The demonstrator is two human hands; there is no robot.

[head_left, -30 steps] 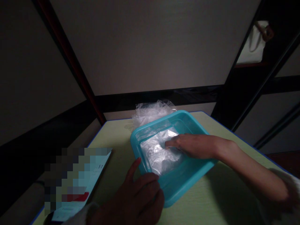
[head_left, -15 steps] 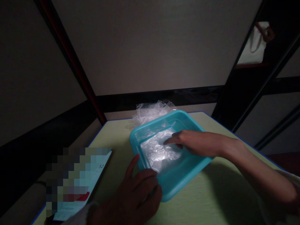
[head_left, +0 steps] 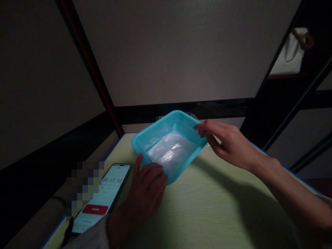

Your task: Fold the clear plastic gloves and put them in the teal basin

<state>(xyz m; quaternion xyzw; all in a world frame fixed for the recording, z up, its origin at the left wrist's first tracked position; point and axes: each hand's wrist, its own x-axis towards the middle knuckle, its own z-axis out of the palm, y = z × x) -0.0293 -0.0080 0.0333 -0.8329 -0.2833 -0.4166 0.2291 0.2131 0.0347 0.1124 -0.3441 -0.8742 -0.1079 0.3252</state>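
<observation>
A turquoise plastic tray [head_left: 138, 136] with rounded corners is at the far part of the table, slanted and apparently raised off the top. Clear, crinkled plastic bags [head_left: 173, 148] lie flat on its bottom. My left hand [head_left: 147, 188] grips the near left rim, fingers spread along the edge. On the right side, my right hand [head_left: 225, 140] pinches the rim, fingertips over the inside wall and thumb outside. Behind the tray, a bit of more clear plastic [head_left: 192, 115] shows; the rest is hidden.
A phone [head_left: 110, 186] with a running timer lies at the left of the light green table [head_left: 197, 214], which has a blue edge. Cabinet panels [head_left: 181, 52] stand close behind. At the upper right, a white bag [head_left: 290, 52] sits on a dark shelf.
My right hand has left the plastic bags inside and moved to the tray's right rim. The tray has shifted back and left, covering most of the plastic behind it.
</observation>
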